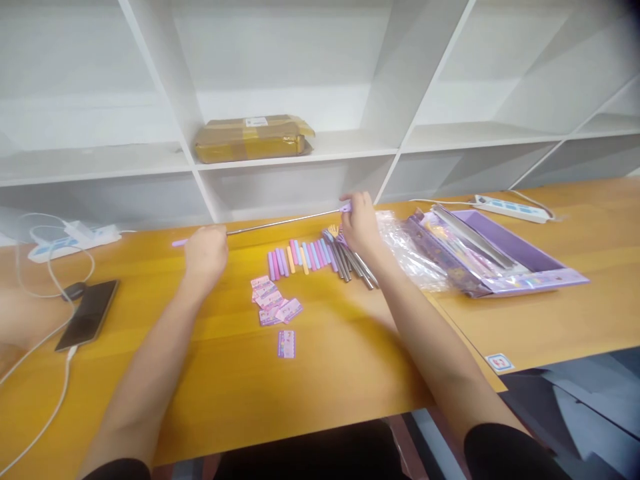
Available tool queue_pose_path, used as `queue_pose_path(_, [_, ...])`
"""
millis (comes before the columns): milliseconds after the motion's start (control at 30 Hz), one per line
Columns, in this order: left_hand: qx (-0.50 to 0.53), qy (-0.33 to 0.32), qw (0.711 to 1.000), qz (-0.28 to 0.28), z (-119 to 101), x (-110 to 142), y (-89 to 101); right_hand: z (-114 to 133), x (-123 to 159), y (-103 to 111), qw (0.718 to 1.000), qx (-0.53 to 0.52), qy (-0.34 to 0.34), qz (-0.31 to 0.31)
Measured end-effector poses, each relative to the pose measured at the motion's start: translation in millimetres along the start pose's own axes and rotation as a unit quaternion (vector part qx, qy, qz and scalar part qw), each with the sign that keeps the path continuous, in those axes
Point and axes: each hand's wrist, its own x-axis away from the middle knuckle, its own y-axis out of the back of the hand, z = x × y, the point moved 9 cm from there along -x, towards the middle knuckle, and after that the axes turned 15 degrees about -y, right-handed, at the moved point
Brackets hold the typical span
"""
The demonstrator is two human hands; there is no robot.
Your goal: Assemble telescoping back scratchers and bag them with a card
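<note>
My left hand (206, 252) is closed around the purple handle end of a thin telescopic metal rod (280, 223). The rod stretches across to my right hand (359, 225), whose fingers pinch its purple tip. Below the rod a row of pastel caps or grips (300, 256) lies on the wooden table (340, 373). Several grey metal rods with small fork-like heads (350, 260) lie under my right hand. Small purple and pink cards (273, 303) are scattered nearer to me, one card (287, 344) lying apart.
A purple box with clear plastic wrapping (480, 257) lies at right. A phone (89, 312) on a white cable sits at left, with a power strip (75, 237) behind it and another power strip (510, 209) at far right. A brown parcel (253, 138) rests on the white shelf.
</note>
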Motion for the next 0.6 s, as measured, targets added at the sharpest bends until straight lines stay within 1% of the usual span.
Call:
queue_pose_path(167, [0.005,-0.01,1.0,0.015,-8.2,1.1,-2.0,10.5,9.0,-12.4,0.999,-0.009,-0.01,0.035])
queue_pose_path(333, [0.014,-0.022,0.999,0.02,-25.6,3.6,-2.0,33.6,30.2,-34.4,0.997,-0.032,-0.003,0.074])
queue_pose_path(433, [0.016,-0.033,0.999,0.006,-32.8,7.9,4.4,43.0,42.7,-46.2,0.996,-0.049,-0.006,0.08])
queue_pose_path(600, [0.016,-0.031,0.999,-0.026,-30.6,15.6,19.5,47.4,51.7,-56.4,0.994,-0.053,-0.007,0.095])
